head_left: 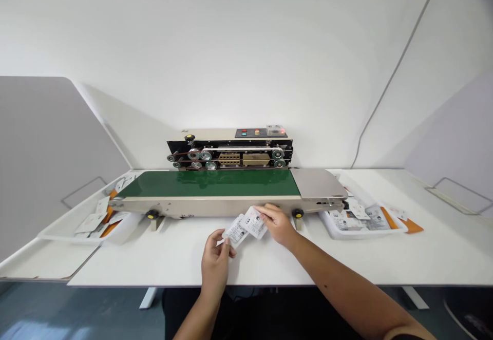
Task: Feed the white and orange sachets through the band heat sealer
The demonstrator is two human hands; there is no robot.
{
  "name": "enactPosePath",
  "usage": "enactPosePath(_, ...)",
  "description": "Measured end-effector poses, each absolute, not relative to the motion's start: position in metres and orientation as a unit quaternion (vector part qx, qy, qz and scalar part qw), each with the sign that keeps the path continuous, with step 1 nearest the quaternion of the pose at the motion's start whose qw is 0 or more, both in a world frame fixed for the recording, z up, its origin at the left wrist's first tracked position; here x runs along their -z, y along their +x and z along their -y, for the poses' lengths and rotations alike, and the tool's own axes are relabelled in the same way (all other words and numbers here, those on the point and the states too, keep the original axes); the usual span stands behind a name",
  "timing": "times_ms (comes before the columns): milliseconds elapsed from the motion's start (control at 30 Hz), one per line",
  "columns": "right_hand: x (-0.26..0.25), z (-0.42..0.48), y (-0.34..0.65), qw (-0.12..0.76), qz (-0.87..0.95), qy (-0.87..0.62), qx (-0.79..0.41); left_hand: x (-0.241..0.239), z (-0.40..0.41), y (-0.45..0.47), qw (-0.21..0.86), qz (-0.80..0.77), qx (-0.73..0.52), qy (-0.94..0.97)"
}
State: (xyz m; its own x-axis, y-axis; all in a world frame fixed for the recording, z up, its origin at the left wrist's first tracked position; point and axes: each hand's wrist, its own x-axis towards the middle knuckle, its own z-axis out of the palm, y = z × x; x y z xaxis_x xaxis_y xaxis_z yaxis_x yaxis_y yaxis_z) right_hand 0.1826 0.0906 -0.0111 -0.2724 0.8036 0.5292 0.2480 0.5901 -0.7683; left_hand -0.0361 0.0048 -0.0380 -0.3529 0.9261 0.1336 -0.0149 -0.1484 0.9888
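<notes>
My left hand (217,251) pinches a small white printed packet (234,232) by its lower left edge, thumb on top. Another white printed packet (254,223) is gripped at its upper right corner by my right hand (276,223). The two packets overlap a little, above the table in front of the machine. Behind them stands a band sealing machine (230,150) with rollers and a green conveyor belt (215,183). Some fingers of both hands are hidden behind the packets.
A white tray (123,232) of packets stands at the left end of the conveyor. At the right, another white tray (358,234) holds packets, with an orange packet (414,226) beside it. A metal plate (319,183) extends the conveyor. The white table's (269,273) front edge is near me.
</notes>
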Motion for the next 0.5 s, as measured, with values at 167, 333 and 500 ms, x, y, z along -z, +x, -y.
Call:
enactPosePath(167,-0.039,-0.085,0.212,0.546,0.682,-0.403,-0.273,0.041,-0.005,-0.039,0.378,-0.534,-0.625,0.426)
enactPosePath(333,-0.09,-0.109,0.262,0.62,0.542,-0.473,-0.312,0.04,-0.004,-0.042,0.399,-0.529,-0.591,0.46)
enactPosePath(500,-0.104,-0.156,0.291,0.653,0.402,-0.536,-0.353,0.036,-0.002,-0.04,0.392,-0.522,-0.595,0.47)
